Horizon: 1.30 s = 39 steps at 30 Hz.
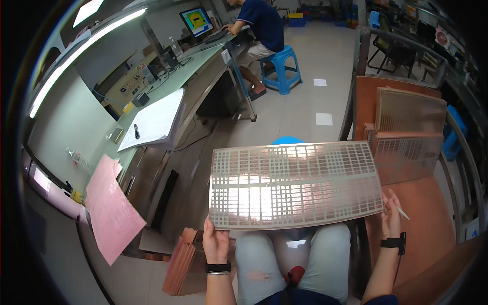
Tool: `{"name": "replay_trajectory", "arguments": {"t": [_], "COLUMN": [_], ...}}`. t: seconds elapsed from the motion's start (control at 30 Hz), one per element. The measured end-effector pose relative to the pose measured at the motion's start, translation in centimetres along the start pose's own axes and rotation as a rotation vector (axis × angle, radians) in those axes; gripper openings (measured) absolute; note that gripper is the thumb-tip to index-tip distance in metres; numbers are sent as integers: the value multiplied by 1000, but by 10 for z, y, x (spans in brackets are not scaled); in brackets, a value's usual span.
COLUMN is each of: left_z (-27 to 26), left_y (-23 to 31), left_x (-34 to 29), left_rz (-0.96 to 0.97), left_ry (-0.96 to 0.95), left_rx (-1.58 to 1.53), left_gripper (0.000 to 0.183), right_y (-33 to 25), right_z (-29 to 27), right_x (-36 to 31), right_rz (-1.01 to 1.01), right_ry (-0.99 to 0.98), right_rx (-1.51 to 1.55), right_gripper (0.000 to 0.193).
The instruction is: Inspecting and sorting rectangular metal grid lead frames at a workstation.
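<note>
A large rectangular circuit board panel (297, 185), copper-toned with a fine grid of small blocks, is held above my lap, its face catching bright light. My left hand (216, 241) grips its lower left corner, thumb at the edge and the other fingers partly hidden. At the lower right edge, my right hand (390, 216) grips the panel too. A thin white pointed stick (403, 212) sticks out from between the right fingers; whether it is a pen I cannot tell.
More panels (409, 114) lean upright on an orange-brown cart board (417, 213) at right. A panel stack (185, 269) stands low at left. The bench (168, 84) holds papers (157, 119), a black pen (136, 131) and a pink sheet (114, 208). Beyond, a person (262, 25) sits on a blue stool (281, 68).
</note>
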<state>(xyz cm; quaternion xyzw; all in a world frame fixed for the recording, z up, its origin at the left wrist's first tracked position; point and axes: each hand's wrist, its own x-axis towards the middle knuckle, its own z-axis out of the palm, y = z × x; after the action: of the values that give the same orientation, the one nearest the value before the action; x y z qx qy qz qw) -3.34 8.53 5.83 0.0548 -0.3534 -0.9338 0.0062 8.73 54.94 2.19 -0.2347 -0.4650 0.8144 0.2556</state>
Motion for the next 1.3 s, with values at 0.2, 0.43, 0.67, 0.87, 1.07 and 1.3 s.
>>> {"name": "replay_trajectory", "arguments": {"t": [0.2,0.43,0.67,0.87,1.07,1.3], "left_z": [11,4,75,129,98,73], "left_y": [4,17,-33,-94,-61,-40], "left_x": [-6,1,-21,-69,-52,-57], "left_rz": [3,-31,11,-228,-195,-217], "left_ry": [-72,-17,-144,-256,-217,-233], "left_rx": [33,-45,-167,-139,19,118], "left_gripper": [35,32,41,55,50,48], "right_y": [-18,-43,-21,21,33,5], "right_z": [-20,-14,23,103,71,57], "right_x": [-4,-30,-38,-83,-72,-59], "right_rz": [-26,-49,-84,99,241,249], "right_ry": [-1,-276,-149,-159,-205,-392], "right_rx": [83,-93,102,359,451,27], "right_gripper": [43,42,31,39,38,42]}}
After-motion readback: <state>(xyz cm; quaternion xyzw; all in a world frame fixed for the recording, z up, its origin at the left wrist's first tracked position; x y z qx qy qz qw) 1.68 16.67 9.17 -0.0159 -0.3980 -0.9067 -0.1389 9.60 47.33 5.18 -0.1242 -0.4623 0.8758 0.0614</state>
